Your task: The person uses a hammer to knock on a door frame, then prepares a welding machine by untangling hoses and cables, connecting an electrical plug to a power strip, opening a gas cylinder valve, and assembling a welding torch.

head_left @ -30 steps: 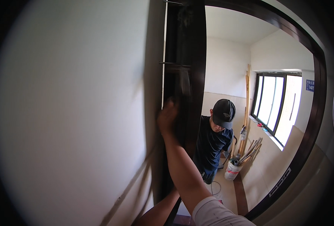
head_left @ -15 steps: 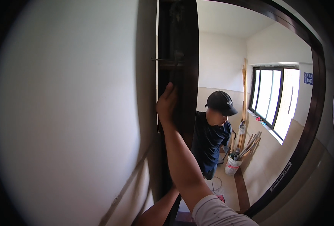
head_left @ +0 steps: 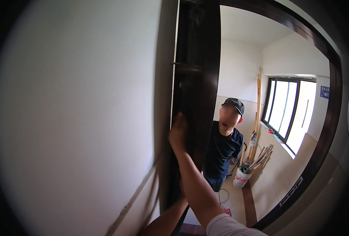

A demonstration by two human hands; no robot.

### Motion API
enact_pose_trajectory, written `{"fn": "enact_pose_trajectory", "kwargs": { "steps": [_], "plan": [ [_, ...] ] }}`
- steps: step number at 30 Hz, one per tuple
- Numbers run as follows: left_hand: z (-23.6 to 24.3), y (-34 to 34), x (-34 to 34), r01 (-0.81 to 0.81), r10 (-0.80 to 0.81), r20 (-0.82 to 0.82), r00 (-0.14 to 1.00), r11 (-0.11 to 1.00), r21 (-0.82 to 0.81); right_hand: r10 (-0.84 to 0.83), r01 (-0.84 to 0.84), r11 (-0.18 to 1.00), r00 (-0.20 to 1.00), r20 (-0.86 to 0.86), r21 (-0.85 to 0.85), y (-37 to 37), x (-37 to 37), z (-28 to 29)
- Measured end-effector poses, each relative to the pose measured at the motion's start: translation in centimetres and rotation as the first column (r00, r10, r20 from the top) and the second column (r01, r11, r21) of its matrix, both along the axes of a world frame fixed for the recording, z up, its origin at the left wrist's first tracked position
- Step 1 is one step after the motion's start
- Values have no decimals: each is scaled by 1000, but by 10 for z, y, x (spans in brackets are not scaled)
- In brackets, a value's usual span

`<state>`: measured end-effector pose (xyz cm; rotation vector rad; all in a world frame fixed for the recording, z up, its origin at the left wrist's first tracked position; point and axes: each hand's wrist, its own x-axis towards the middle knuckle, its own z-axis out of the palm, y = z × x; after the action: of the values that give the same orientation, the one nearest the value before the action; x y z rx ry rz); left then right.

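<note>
Dark brown door frame (head_left: 194, 78) fills the middle of the head view, running from the top edge down beside a broad white wall (head_left: 72, 118) on the person's left. The right hand (head_left: 178, 131) is raised against this upright, its fingers laid flat and close together along the inner face of the dark wood, pressing on it rather than closing around anything. The right forearm rises from a light sleeve (head_left: 229, 227) at the lower edge. The left hand is hidden: only the left forearm (head_left: 168, 220) shows, reaching from the lower edge toward the foot of the same upright, where it passes behind the right arm, so whether those fingers are spread or closed cannot be told.

A short metal bracket (head_left: 184, 65) crosses the upright well above the right hand. The curved far side of the frame (head_left: 324, 149) bends around the right of the picture.

Through the opening stands another person in a black cap (head_left: 233, 104) and dark blue shirt (head_left: 221, 151), just beyond the upright. Behind that person a white bucket (head_left: 241, 179) sits on the tiled floor (head_left: 235, 200), filled with sticks and pipe offcuts, and long wooden strips (head_left: 258, 114) lean in the corner beside a dark-framed window (head_left: 286, 114). A small blue sign (head_left: 324, 92) hangs on the wall to the right of the window.
</note>
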<state>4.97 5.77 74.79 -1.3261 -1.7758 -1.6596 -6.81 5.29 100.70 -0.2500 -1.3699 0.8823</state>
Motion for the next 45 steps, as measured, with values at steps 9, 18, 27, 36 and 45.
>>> {"fn": "enact_pose_trajectory", "kwargs": {
  "steps": [9,18,27,36,45],
  "plan": [
    [2,-5,-8,-23,23,8,1000,1000,9,-35,39,999,955,294,-7,-8,27,92],
    [1,-9,-8,-40,40,16,999,999,15,20,38,991,901,434,-125,-27,41,114],
    [4,-3,-2,-19,19,5,1000,1000,18,-262,277,943,960,-100,184,-5,4,45],
    [2,-3,-3,-19,19,1,1000,1000,16,-206,213,972,976,-71,99,-15,13,52],
    [-3,-3,4,-15,14,16,1000,1000,21,44,-44,999,979,200,-7,-10,17,80]
  ]
}}
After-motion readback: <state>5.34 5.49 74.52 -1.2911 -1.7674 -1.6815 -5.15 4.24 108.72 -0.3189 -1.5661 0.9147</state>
